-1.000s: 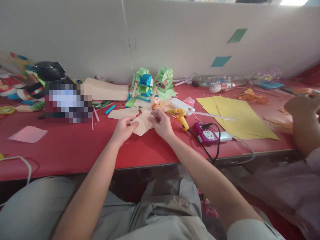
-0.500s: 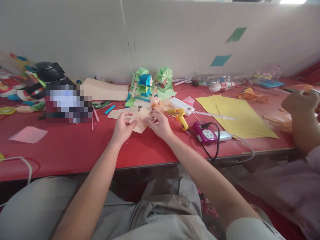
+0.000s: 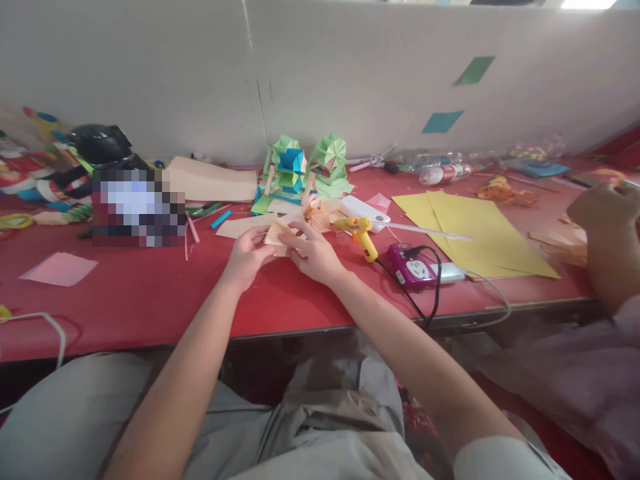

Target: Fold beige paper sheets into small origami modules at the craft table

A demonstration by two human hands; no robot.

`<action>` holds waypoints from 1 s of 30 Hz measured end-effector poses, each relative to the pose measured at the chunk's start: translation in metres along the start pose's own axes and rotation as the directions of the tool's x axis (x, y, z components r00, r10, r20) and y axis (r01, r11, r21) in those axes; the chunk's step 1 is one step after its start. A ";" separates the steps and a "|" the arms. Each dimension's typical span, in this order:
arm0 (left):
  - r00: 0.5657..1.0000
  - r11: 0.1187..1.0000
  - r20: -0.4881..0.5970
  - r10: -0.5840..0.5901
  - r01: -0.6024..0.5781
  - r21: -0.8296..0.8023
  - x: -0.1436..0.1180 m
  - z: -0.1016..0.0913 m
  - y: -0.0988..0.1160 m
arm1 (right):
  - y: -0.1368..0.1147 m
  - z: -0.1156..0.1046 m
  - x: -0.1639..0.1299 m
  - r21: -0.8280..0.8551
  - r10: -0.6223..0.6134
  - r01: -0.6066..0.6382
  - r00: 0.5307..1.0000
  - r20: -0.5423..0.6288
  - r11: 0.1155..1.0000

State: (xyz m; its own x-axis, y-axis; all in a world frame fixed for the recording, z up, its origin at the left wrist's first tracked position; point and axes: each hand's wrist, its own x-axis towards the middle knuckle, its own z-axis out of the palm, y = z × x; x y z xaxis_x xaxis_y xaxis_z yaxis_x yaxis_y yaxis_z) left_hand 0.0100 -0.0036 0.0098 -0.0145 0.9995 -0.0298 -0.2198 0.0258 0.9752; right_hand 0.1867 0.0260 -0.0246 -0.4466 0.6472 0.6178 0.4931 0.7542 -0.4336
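Note:
Between my two hands is a creased piece of pale orange paper (image 3: 276,235), partly folded and raised off the red table. My left hand (image 3: 246,257) grips its left side, thumb in front and fingers behind. My right hand (image 3: 316,252) pinches the right side, and its fingers cover part of the sheet. Just behind lies a flat cream sheet (image 3: 240,227). Crumpled orange paper pieces (image 3: 323,215) sit past my right fingertips. To the right rests a yellow glue gun (image 3: 361,235) with a long clear glue stick in its back.
Green and blue folded-paper models (image 3: 293,170) stand at the back. A purple power strip (image 3: 413,267) with a black cord lies near the front edge, beside large yellow sheets (image 3: 480,233). At far right is another person's hand (image 3: 607,213). A pink square (image 3: 59,269) lies left.
The paper was spread open and flatter; now it is folded up and lifted between my hands. My hands have drawn slightly closer together around it.

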 end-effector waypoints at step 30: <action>0.993 0.989 0.120 0.016 -0.033 0.142 0.003 -0.008 -0.009 | 0.002 -0.002 0.003 -0.030 0.062 -0.064 0.996 -0.057 0.998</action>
State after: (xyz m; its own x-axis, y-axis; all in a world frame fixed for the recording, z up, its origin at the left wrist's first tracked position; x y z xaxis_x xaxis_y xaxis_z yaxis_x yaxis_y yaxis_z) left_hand 0.0040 -0.0007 -0.0005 0.0987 0.9950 0.0122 -0.0785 -0.0044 0.9969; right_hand 0.1878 0.0289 -0.0221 -0.3722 0.6853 0.6260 0.5424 0.7079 -0.4525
